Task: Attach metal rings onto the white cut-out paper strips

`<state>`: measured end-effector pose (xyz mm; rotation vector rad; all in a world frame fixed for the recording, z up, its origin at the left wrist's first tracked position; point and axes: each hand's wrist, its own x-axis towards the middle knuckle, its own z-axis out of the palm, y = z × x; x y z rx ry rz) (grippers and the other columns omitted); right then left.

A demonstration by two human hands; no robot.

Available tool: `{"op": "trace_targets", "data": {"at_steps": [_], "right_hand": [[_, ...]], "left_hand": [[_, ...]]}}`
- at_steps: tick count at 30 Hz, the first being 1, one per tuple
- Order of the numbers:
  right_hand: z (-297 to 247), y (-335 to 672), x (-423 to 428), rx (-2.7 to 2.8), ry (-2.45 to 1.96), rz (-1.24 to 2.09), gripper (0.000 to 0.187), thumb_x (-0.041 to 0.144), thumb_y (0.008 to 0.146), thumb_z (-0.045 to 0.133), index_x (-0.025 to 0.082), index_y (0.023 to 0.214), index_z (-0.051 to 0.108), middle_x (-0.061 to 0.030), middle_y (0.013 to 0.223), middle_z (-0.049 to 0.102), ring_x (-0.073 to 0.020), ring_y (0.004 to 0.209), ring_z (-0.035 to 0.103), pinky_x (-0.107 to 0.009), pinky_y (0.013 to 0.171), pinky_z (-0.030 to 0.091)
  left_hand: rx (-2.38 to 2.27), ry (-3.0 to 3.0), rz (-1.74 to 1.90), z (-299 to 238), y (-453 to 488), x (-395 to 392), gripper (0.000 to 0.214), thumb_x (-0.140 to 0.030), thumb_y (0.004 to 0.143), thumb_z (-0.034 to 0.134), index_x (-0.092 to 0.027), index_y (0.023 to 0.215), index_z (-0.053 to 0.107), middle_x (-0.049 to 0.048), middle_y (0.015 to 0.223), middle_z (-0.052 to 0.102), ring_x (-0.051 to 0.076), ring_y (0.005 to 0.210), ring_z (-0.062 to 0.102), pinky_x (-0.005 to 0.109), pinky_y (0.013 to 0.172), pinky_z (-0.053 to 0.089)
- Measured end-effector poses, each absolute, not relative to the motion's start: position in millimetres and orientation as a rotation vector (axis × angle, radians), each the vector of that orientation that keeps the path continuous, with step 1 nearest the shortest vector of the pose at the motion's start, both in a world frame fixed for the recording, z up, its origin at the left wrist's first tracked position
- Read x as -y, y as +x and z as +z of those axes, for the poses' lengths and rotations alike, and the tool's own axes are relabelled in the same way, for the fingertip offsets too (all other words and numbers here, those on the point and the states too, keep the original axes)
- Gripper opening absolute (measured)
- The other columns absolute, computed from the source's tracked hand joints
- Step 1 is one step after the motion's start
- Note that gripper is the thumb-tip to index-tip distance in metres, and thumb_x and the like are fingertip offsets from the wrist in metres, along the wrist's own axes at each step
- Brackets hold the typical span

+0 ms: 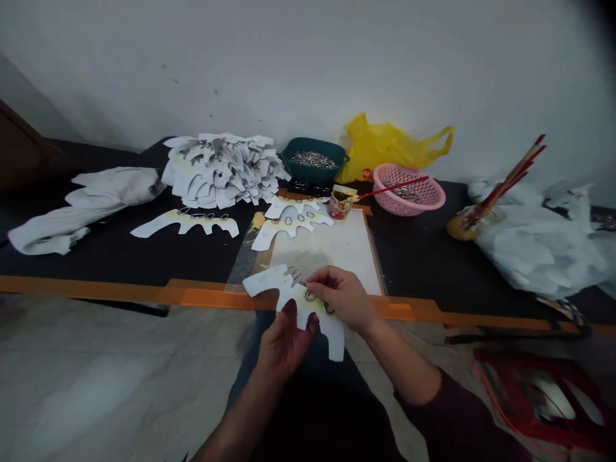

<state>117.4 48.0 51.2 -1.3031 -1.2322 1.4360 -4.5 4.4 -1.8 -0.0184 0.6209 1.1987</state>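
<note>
A white paper cutout (283,289), held up tilted, has scalloped edges, a yellowish stain, and small metal rings (310,296) along it.

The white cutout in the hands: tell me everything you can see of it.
The white cutout is a flat, lobed sheet, paper or card by its look, with a yellowish patch across its middle and small metal rings and clips set along it. It is held just past the table's orange edge, gripped by the left hand, while the fingertips of the right hand touch the metal pieces.

A red brush (392,189) (low) bars the gap between tin (339,208) and basket (409,208).
</note>
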Motion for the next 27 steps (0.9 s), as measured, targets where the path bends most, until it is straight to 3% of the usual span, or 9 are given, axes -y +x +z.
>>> {"op": "trace_targets", "data": {"at_steps": [5, 9, 16, 19, 23, 27], "right_hand": [[44, 116, -39, 1.275, -1.324, 1.389, 0.011, 0.027, 0.068, 0.065, 0.018, 0.074, 0.062, 0.0005, 0.069, 0.063, -0.0114, 0.063, 0.056, -0.025, 0.059, 0.044], [37, 118, -36, 1.297, -1.307, 1.338, 0.011, 0.026, 0.071, 0.063, 0.019, 0.079, 0.062, 0.0, 0.072, 0.063, -0.012, 0.066, 0.057, -0.025, 0.061, 0.045], [33, 119, -34, 1.466, -1.271, 1.084, 0.006, 0.025, 0.076, 0.06, 0.021, 0.079, 0.064, -0.0022, 0.082, 0.063, -0.0148, 0.079, 0.058, -0.027, 0.071, 0.046], [33, 117, -34, 1.533, -1.245, 1.033, 0.007, 0.024, 0.078, 0.058, 0.022, 0.08, 0.064, -0.0023, 0.081, 0.061, -0.015, 0.08, 0.058, -0.027, 0.072, 0.046], [31, 116, -33, 1.499, -1.195, 1.014, 0.015, 0.021, 0.079, 0.055, 0.023, 0.093, 0.059, -0.004, 0.101, 0.055, -0.0128, 0.082, 0.057, -0.026, 0.073, 0.049], [30, 115, -29, 1.569, -1.239, 0.848, 0.007, 0.018, 0.078, 0.056, 0.021, 0.08, 0.062, -0.0059, 0.099, 0.053, -0.0156, 0.09, 0.056, -0.027, 0.076, 0.049]], "left_hand": [[-0.746, 0.193, 1.2, 0, 0, -8, 0.033, -0.017, 0.058, 0.076, -0.021, 0.089, 0.065, -0.0003, 0.087, 0.068, 0.01, 0.073, 0.061, 0.019, 0.063, 0.046], [-0.94, 0.466, 1.187, 8, 0, -13, 0.031, -0.022, 0.061, 0.073, -0.015, 0.09, 0.065, 0.0043, 0.087, 0.068, 0.015, 0.076, 0.062, 0.024, 0.068, 0.047], [-1.114, 0.672, 1.227, 10, -2, -12, 0.016, -0.024, 0.064, 0.071, -0.014, 0.076, 0.067, 0.0021, 0.075, 0.067, 0.015, 0.075, 0.06, 0.023, 0.071, 0.044], [-1.055, 0.564, 1.268, 8, 0, -14, 0.02, -0.021, 0.062, 0.073, -0.015, 0.081, 0.067, 0.0031, 0.085, 0.068, 0.015, 0.082, 0.06, 0.023, 0.076, 0.044], [-0.905, 0.315, 1.302, 10, 1, -18, 0.026, -0.017, 0.061, 0.073, -0.018, 0.086, 0.065, 0.0003, 0.088, 0.069, 0.012, 0.084, 0.062, 0.021, 0.078, 0.044], [-0.826, 0.197, 1.328, 12, 4, -21, 0.037, -0.012, 0.058, 0.074, -0.018, 0.093, 0.063, 0.0003, 0.089, 0.069, 0.011, 0.082, 0.062, 0.02, 0.077, 0.045]]}}
